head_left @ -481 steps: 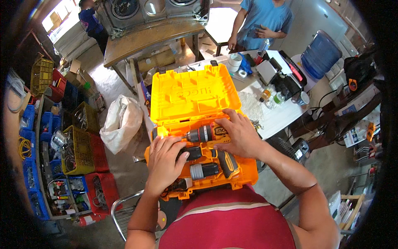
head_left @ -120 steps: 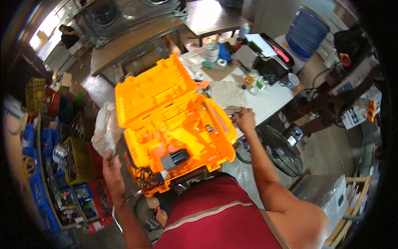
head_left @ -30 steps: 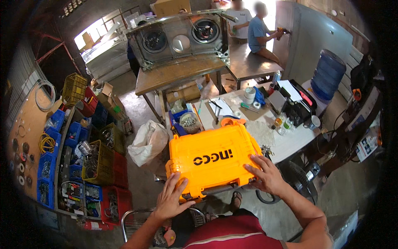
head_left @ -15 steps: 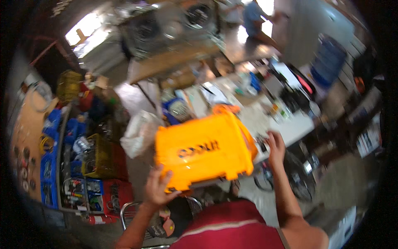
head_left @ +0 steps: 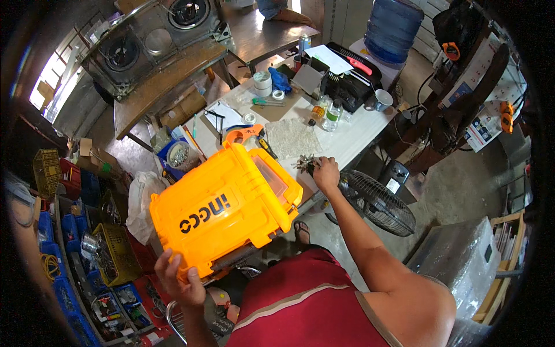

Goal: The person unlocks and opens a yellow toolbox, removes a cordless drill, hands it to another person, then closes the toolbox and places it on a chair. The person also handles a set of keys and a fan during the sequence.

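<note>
The orange case [head_left: 214, 196] lies at the near edge of the surface [head_left: 359, 134], toward its left end, with the lid [head_left: 185, 214] down; what bears its near side is hidden. The hands are well apart. The left hand [head_left: 184, 282] is held with fingers spread at the case's near left corner, apparently in light contact and not clamped. The right hand [head_left: 327, 175] is bent over a cluster of small metal pieces [head_left: 304, 164] at the near edge of the surface, to the right of the case; whether any piece is gripped cannot be told.

For good control, the case is best steadied by a flat left palm rather than by fingertips alone, since a tilt toward the near edge seems possible. The small pieces are best pinched a few at a time and drawn inward, away from the edge. Care is called for near the knife [head_left: 267, 147] beside the cloth [head_left: 293, 139].
</note>
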Available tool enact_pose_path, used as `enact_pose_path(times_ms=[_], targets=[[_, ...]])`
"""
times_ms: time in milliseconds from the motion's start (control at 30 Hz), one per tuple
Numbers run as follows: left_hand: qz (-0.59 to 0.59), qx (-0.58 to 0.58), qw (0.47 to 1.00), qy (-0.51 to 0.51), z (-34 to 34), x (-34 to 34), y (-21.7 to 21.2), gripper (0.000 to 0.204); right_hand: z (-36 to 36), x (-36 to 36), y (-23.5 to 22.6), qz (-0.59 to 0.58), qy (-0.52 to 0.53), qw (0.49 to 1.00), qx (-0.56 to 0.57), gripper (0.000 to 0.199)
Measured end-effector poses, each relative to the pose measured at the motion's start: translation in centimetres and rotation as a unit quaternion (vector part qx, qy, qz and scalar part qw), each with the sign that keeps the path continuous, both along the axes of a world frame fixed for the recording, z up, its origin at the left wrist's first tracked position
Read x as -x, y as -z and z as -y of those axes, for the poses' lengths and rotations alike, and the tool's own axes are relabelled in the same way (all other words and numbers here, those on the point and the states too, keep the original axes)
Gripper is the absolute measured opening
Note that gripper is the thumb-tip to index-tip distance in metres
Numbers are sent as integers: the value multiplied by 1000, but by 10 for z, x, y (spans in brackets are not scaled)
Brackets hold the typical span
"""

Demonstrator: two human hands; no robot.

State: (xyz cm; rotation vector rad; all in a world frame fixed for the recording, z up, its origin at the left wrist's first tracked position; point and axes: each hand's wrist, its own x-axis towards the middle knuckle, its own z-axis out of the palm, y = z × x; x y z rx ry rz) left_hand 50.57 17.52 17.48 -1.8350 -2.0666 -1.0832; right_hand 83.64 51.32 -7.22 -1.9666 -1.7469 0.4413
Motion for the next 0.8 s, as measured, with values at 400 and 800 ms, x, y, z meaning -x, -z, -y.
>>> enact_pose_path(times_ms=[400, 800], targets=[[41, -74, 988, 132, -52, -61, -9, 30, -28, 15, -8, -178, -62, 982, -16, 27], [84, -39, 978, 187, -60, -67, -21, 34, 54, 1, -212, -601, -205, 766, -103, 17]])
